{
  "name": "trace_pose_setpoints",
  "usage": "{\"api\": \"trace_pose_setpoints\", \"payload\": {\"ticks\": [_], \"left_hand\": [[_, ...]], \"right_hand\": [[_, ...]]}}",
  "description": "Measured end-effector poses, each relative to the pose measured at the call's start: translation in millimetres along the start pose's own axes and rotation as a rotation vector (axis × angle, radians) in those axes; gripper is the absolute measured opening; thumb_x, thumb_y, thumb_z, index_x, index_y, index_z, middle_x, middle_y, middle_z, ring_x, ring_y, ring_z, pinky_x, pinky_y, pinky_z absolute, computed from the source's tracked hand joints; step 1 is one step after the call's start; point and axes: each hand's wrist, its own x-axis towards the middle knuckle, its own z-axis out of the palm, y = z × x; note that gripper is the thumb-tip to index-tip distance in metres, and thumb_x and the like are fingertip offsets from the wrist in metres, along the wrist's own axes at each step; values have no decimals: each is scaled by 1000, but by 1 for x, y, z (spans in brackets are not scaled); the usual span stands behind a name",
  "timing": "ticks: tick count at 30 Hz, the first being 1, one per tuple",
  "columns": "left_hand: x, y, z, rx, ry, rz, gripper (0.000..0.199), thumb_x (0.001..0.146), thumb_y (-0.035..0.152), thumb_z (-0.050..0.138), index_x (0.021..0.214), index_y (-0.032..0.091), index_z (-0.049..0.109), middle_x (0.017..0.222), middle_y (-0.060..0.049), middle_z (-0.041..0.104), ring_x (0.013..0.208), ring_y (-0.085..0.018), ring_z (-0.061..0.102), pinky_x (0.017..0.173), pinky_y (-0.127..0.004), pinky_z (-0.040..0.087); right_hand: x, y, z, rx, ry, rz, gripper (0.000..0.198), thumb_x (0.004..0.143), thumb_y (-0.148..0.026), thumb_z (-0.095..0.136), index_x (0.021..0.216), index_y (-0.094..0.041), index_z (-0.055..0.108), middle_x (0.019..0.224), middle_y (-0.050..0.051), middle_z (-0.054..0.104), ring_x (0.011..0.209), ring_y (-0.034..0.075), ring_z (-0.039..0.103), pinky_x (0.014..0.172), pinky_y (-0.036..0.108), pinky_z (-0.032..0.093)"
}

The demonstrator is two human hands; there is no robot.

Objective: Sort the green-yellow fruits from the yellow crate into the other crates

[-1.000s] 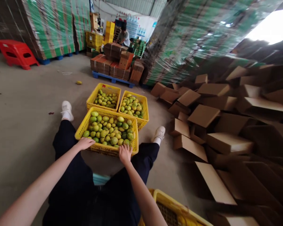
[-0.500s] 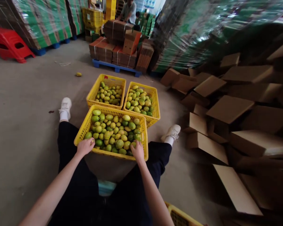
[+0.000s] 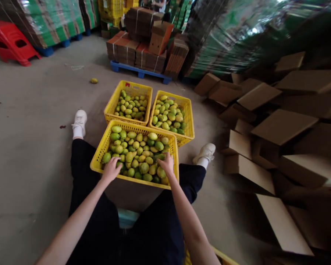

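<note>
Yellow-green lemons [image 3: 132, 154] fill the yellow plastic crate [image 3: 132, 180] between my legs. Over its left front part, my left hand [image 3: 111, 170] reaches past the rim with fingers spread above a green lemon, holding nothing that I can see. My right hand [image 3: 167, 164] is inside the right end, fingers apart and bent beside a dark green lemon [image 3: 159, 157]; it does not appear to grip it. A yellower lemon [image 3: 161, 172] lies just below that hand. Palms and some fingertips are hidden from above.
Two more lemon crates, left [image 3: 110, 107] and right [image 3: 192, 123], stand just beyond. Cardboard boxes [image 3: 285, 127] pile up at right. A blue pallet [image 3: 140, 73] carries bundled cartons. A red stool [image 3: 12, 42] and a stray lemon [image 3: 93, 80] are on the floor.
My left hand has moved from the near rim farther in over the lemons, its fingers spreading. My right hand has shifted away from me, off the yellower lemon. The view has tilted down slightly.
</note>
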Motion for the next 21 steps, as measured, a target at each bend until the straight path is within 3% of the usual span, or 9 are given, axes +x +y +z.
{"api": "trace_pose_setpoints", "payload": {"ticks": [2,4,6,8,13,17,21], "left_hand": [[5,29,15,-597,-48,-118,29,89,32,49,112,21,63,129,-11,63,126,-25,55,108,-39,41],[9,58,26,-1113,-268,-327,34,92,39,43,111,20,63,120,-10,67,112,-25,64,98,-43,50],[11,78,32,-1488,-521,-475,40,93,46,40,110,17,63,104,-11,70,92,-23,70,84,-42,57],[10,85,31,-1721,-654,-583,38,94,44,43,104,13,63,89,-10,71,77,-20,70,72,-35,59],[-2,67,19,-1882,-547,-796,17,92,26,48,86,14,59,73,-6,67,67,-15,69,62,-27,60],[-14,51,7,-1903,-427,-819,12,89,23,52,84,15,58,73,-5,67,66,-14,69,62,-26,61],[-35,42,0,-1973,-244,-846,12,88,21,51,93,15,60,78,-6,68,72,-16,71,67,-29,62]], "right_hand": [[-17,-9,-1,264,-79,-86,56,75,-37,70,125,-17,53,110,11,69,101,26,66,88,40,53],[-35,-21,-2,620,-193,-199,58,73,-45,74,122,-21,54,107,7,71,94,22,67,82,36,55],[-47,-32,-5,844,-243,-283,52,73,-50,74,116,-23,59,110,6,70,96,21,67,81,35,55],[-47,-37,-10,819,-174,-295,42,77,-51,70,108,-23,62,112,7,70,99,21,65,81,34,54],[8,-27,-9,439,122,-36,37,78,-46,69,99,-18,60,111,12,68,106,27,61,93,40,48],[57,-27,8,379,148,61,36,82,-43,70,100,-13,60,108,15,66,108,27,60,94,41,46],[77,-32,13,409,145,9,28,89,-43,65,90,-15,65,97,11,68,92,22,64,85,40,51]]}}
